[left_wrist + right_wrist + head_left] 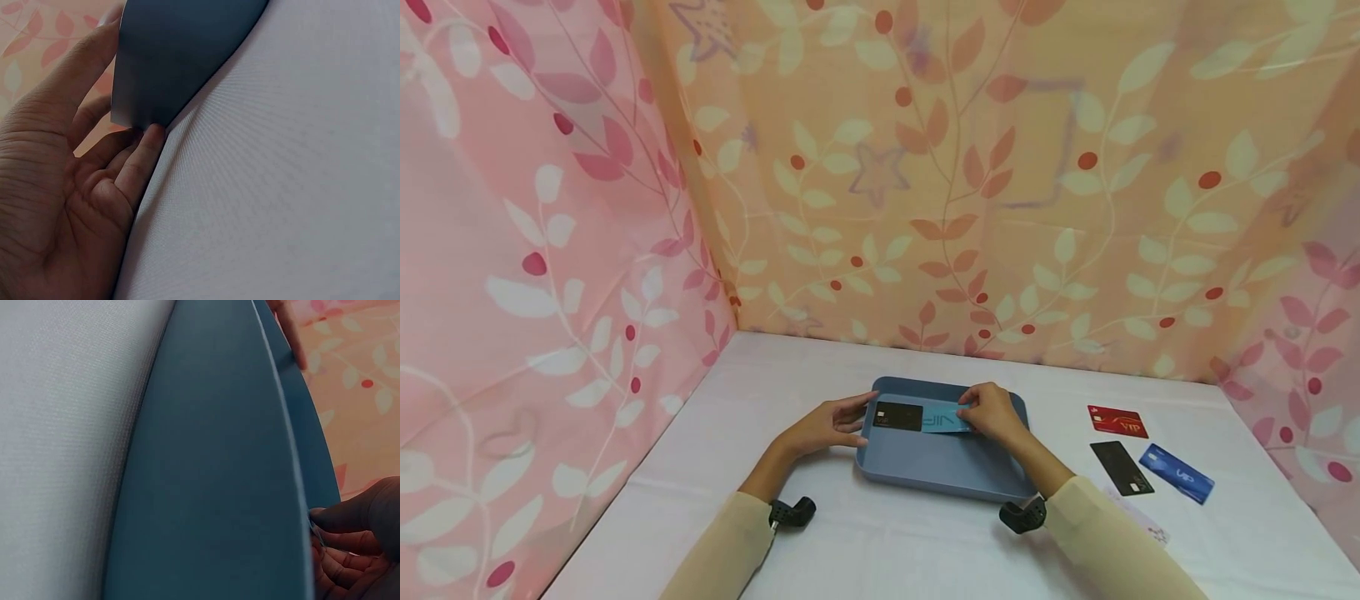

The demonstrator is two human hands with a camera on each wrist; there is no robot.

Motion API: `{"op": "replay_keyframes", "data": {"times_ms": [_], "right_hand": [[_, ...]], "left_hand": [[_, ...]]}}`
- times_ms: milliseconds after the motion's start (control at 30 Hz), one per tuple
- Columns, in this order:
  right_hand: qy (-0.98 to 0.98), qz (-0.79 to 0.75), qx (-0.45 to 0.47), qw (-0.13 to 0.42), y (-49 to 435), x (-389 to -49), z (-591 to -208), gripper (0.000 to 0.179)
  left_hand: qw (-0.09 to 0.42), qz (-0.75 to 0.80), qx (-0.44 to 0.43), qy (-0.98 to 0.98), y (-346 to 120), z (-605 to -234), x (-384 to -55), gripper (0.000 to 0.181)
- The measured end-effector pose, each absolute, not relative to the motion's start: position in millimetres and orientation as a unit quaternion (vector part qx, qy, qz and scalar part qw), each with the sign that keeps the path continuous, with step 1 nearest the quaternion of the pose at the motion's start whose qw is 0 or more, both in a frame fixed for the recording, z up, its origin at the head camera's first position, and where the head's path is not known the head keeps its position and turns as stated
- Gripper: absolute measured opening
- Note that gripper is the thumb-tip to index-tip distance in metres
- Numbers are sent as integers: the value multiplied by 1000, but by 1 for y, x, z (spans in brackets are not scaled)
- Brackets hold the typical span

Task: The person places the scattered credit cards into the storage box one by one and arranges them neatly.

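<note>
A blue-grey tray [917, 465] lies on the white table. Inside it, along the far side, a black card [898, 416] and a light blue VIP card [942, 419] lie end to end. My right hand [995, 414] reaches over the tray and pinches the light blue card at its right end. In the right wrist view the thumb and fingers [350, 519] meet just behind the tray wall [219, 456]. My left hand [826, 427] touches the tray's left side, fingers extended; the left wrist view shows its fingertips [156, 132] against the tray's outer wall.
To the right of the tray lie a red VIP card [1117, 422], another black card [1122, 468] and a blue VIP card [1177, 473]. A pale card [1142, 518] is partly hidden by the right sleeve. Patterned cloth [955, 167] walls the table at the back and sides.
</note>
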State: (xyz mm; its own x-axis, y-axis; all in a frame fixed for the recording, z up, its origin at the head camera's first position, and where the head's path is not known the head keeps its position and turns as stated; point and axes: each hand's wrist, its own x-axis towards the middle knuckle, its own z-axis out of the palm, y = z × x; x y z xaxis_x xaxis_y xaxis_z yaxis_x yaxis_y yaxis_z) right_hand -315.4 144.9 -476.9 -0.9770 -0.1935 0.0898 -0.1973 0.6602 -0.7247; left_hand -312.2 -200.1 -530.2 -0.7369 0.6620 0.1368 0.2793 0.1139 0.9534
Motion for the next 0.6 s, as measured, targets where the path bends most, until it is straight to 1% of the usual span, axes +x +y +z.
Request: {"op": "replay_keyframes", "data": {"times_ms": [600], "right_hand": [[-940, 318, 118, 41, 142, -313, -480, 18]], "left_hand": [[162, 585, 323, 726, -199, -529, -311, 88]]}}
